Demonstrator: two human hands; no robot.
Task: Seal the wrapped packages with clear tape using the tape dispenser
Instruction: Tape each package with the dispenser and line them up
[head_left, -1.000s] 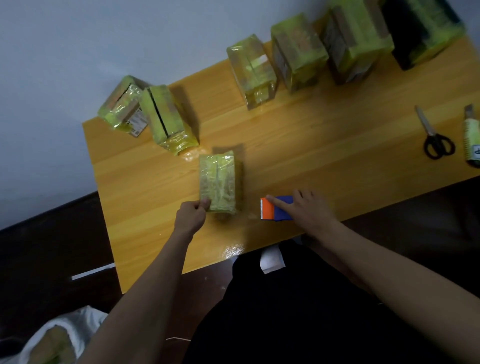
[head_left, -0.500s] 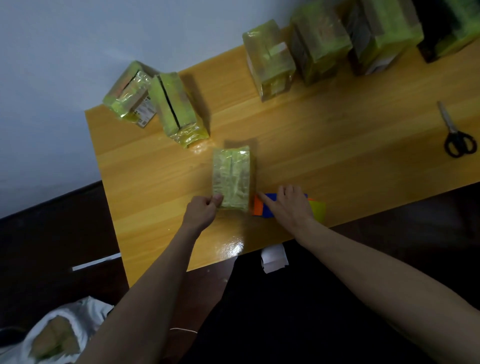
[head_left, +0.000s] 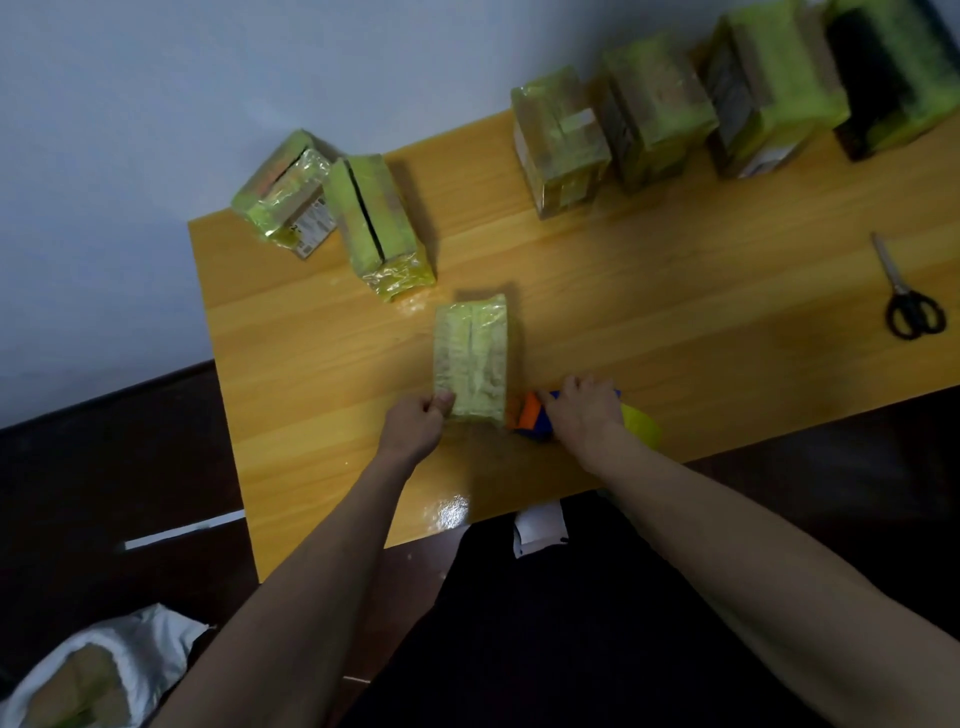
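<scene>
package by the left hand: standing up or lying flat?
Lying flat. The package rests on the table with its broad seamed face up; the left hand pinches its near corner.

Green-wrapped package (head_left: 471, 358) lies flat near table's front edge; orange-and-blue tape dispenser (head_left: 530, 417) sits just beside its right corner.

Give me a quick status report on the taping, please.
Left hand pinching green film-wrapped package at near end. Right hand gripping orange-and-blue tape dispenser beside it. Nothing in the way.
</scene>
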